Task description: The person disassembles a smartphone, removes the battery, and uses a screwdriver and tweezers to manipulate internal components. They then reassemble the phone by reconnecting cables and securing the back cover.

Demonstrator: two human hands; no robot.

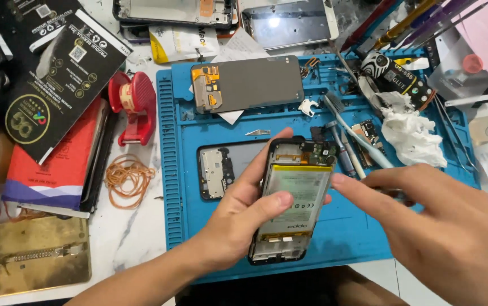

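Observation:
My left hand grips an opened phone with its back off, thumb lying across the white battery and fingers around the left edge. The phone is tilted above the blue work mat. My right hand comes in from the right with fingers pinched, its fingertips just beside the phone's right edge near the battery; whether it holds anything small is hidden. A grey screen panel lies on the mat above, and a dark back cover lies left of the phone.
A red tape dispenser and rubber bands sit left of the mat. Black packets, a red box and a gold plate are further left. Crumpled tissue, a toothbrush, a glue tube and tools crowd the right.

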